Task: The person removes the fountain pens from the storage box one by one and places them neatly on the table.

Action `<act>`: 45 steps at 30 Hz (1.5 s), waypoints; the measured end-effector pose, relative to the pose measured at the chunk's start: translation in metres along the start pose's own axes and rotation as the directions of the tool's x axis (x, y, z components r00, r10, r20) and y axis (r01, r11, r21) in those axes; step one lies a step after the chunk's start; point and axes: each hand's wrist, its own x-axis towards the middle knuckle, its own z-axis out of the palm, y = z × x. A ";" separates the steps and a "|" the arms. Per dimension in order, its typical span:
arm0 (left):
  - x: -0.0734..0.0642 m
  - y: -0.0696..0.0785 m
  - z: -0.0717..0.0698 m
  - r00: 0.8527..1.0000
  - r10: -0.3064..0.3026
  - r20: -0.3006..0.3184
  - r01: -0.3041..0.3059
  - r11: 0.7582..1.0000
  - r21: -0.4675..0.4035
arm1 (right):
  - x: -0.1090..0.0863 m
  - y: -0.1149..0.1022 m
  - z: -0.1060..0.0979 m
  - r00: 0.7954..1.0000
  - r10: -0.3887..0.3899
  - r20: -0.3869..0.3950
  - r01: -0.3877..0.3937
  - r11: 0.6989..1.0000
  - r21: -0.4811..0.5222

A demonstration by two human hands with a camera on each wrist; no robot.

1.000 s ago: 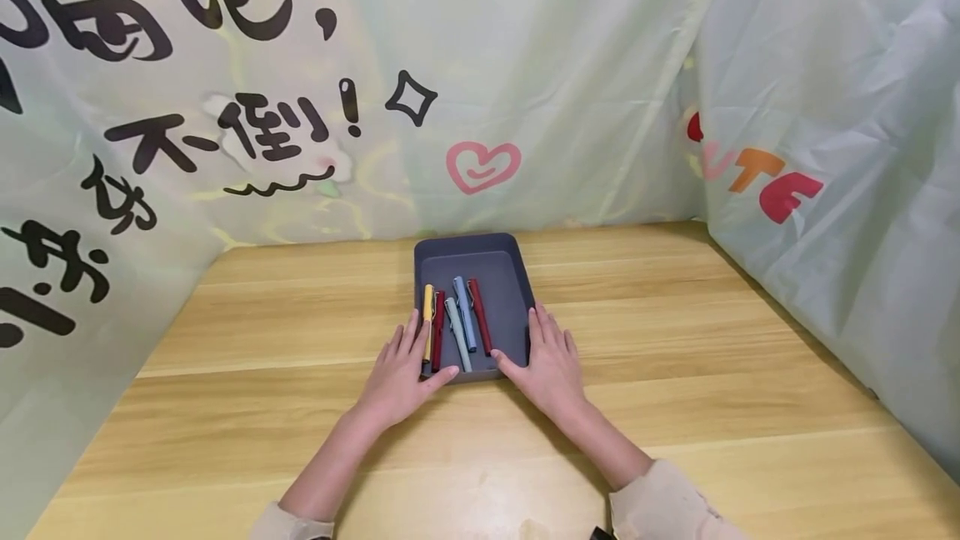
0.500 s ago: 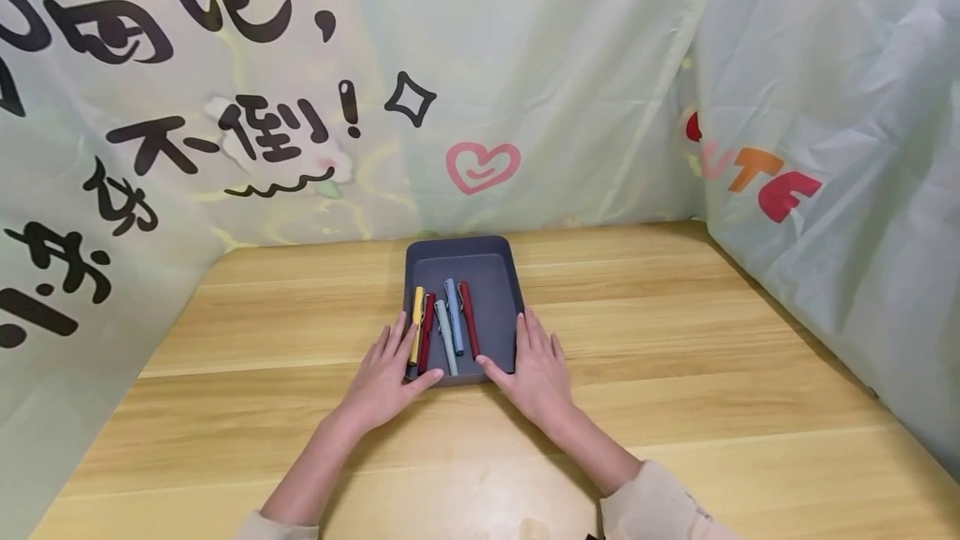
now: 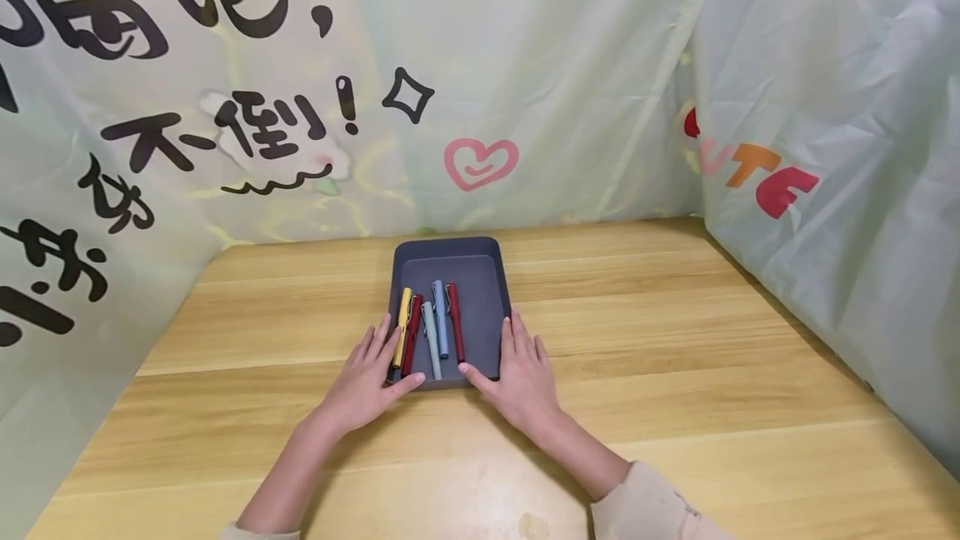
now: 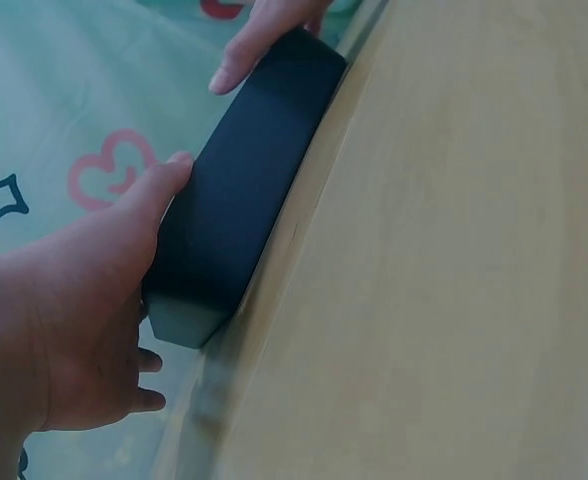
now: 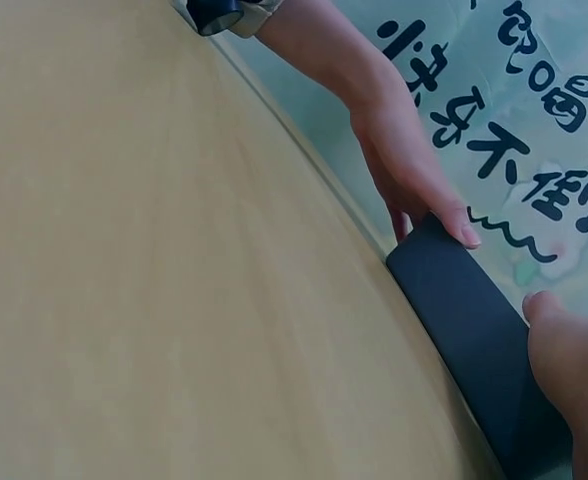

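A dark grey-blue tray (image 3: 482, 298) lies on the wooden table with several clipped pens in it. From left to right they are a yellow pen (image 3: 402, 327), a dark red pen (image 3: 412, 338), a pale blue-grey pen (image 3: 431, 342), a blue pen (image 3: 440, 323) and another dark red pen (image 3: 455, 325). My left hand (image 3: 358, 388) touches the tray's near left corner, fingers straight along the side and thumb on the front rim. Mirroring it, my right hand (image 3: 527, 382) touches the near right corner. Both wrist views show the tray's front wall (image 4: 249, 180) between the thumbs.
The wooden table (image 3: 637, 340) extends around the tray on all sides. Behind it hangs a printed cloth (image 3: 585, 107) with black characters and a pink heart. Another cloth wall (image 3: 840, 107) borders the right side.
The tray and its pens have slid left across the table, with both hands moving along at its corners. The pens keep their places in the tray.
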 end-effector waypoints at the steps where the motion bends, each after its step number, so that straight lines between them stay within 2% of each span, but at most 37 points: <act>1: -0.001 -0.001 -0.001 1.000 -0.001 0.003 0.001 1.000 -0.004 | -0.001 -0.001 0.000 1.000 0.000 0.003 0.000 1.000 0.002; 10: -0.010 -0.011 -0.005 1.000 -0.026 0.012 0.026 0.999 -0.039 | -0.004 -0.014 0.003 0.999 -0.001 0.045 0.001 1.000 0.012; 17: -0.016 -0.020 -0.009 0.999 -0.031 0.016 0.032 0.997 -0.074 | -0.004 -0.022 0.007 0.998 -0.022 0.051 0.022 1.000 -0.012; 24: -0.021 -0.026 -0.013 0.999 -0.031 0.018 0.033 0.995 -0.092 | -0.004 -0.030 0.010 0.998 -0.035 0.047 0.034 0.999 0.006; 42: -0.024 -0.031 -0.019 1.000 -0.023 0.004 0.024 0.997 -0.074 | -0.002 -0.039 0.013 0.998 -0.034 0.048 0.033 0.999 0.022; 45: -0.022 -0.030 -0.021 1.000 -0.017 0.003 0.017 0.999 -0.051 | -0.003 -0.038 0.013 0.998 -0.035 0.052 0.034 0.999 0.020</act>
